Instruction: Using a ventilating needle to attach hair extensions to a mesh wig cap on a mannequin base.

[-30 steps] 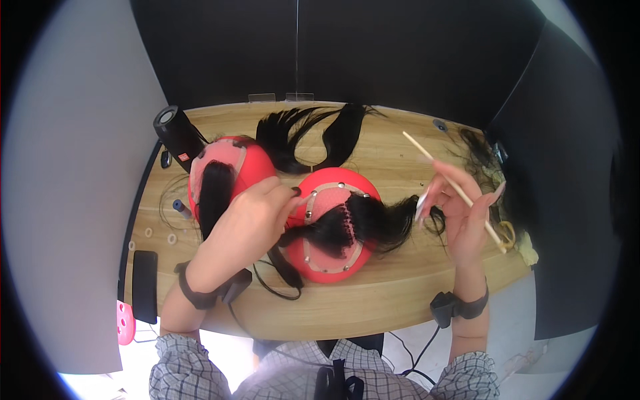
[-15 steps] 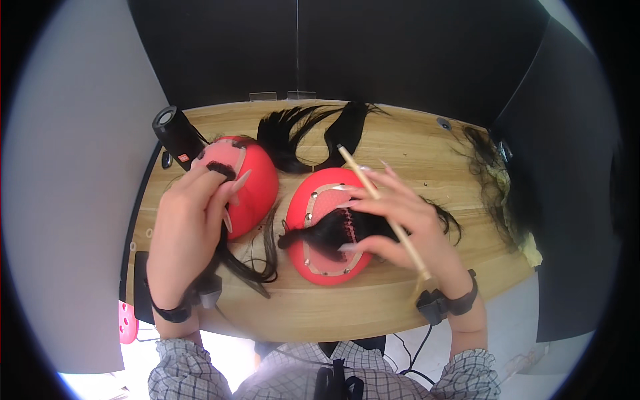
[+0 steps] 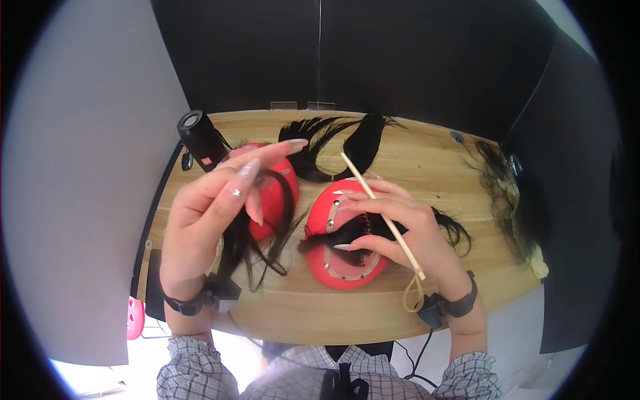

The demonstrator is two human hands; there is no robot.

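My left hand (image 3: 207, 217) is raised over the left red head form (image 3: 265, 230), its index finger stretched out and the other fingers curled. A lock of black hair (image 3: 291, 200) loops from these fingers and hangs down. The thin pale wooden stick (image 3: 381, 214), with a tan loop at its lower end, slants across my right hand (image 3: 417, 230), held among the fingers. That hand's fingertips lie over the right red head form (image 3: 340, 280), where a pinned mesh patch (image 3: 347, 215) carries black hair (image 3: 340, 238) parted along a line of knots.
A black cylindrical speaker (image 3: 203, 140) stands at the back left. Long black hair (image 3: 365, 143) lies behind the forms, and loose tangled hair (image 3: 499, 193) covers the table's right side. Dark panels (image 3: 427, 60) enclose the table. A cable (image 3: 417, 360) hangs by my right wrist.
My left hand has turned and lifted, with its index finger now stretched toward the right and hair looping from it. My right hand stays over the right form with the stick. The view has shifted slightly.
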